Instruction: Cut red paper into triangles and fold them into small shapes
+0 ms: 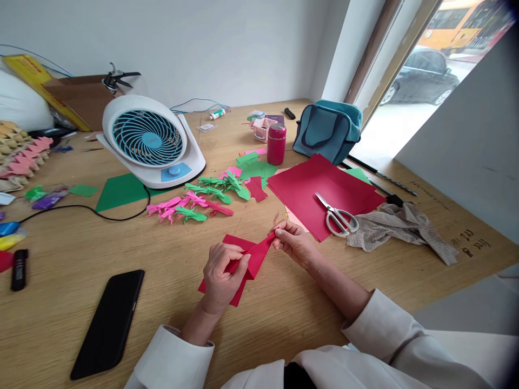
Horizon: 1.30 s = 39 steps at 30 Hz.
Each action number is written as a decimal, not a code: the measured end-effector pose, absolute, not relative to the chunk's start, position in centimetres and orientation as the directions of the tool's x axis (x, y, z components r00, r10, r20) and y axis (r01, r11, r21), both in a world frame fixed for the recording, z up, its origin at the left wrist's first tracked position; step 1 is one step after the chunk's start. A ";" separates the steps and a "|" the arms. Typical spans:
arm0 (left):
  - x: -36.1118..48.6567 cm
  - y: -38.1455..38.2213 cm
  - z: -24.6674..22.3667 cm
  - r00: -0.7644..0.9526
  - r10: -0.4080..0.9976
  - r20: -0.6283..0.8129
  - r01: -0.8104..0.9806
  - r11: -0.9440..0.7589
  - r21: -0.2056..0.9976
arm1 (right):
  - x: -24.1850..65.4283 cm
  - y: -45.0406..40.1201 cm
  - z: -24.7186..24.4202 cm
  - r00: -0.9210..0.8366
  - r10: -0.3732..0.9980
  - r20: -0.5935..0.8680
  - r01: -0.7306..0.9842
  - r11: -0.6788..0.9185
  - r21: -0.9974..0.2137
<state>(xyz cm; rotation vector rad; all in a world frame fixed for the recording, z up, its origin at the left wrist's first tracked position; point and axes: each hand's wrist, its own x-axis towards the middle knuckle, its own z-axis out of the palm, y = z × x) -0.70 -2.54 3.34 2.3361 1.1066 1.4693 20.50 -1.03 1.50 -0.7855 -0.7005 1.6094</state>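
Brown wood grain is shown by the table (174, 324), marked with black handwriting (467, 235) near its right corner. Toward the near edge, the folded paper (257, 260) is coloured crimson. Pink, green and red are mixed among the paper figures (211, 191). Toward the far edge, the desk fan (152, 140) is coloured white and blue, the handbag (326, 133) teal.

Handwritten digits (467, 235), including 2 and 3, stand on the table (174, 308), other writing (430, 195) there unclear.

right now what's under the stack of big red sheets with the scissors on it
Pale pink paper pokes out from under the red sheets along their near-left side. Green paper shows at their far-right edge. Whatever else lies beneath is covered, so I can't tell.
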 end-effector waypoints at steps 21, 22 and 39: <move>-0.8 -2.5 3.3 0.196 0.687 0.700 0.512 -0.680 0.524 | 20.6 -1.1 1.4 -0.114 0.987 -0.115 -0.577 -0.160 -0.801; -0.8 -2.5 3.3 0.193 0.689 0.699 0.514 -0.677 0.526 | 20.6 -1.1 1.4 -0.114 0.987 -0.116 -0.575 -0.161 -0.802; -0.9 -2.4 3.9 0.113 0.794 0.597 0.577 -0.542 0.611 | 20.9 -0.9 2.2 -0.087 0.994 0.062 -0.273 0.036 -0.961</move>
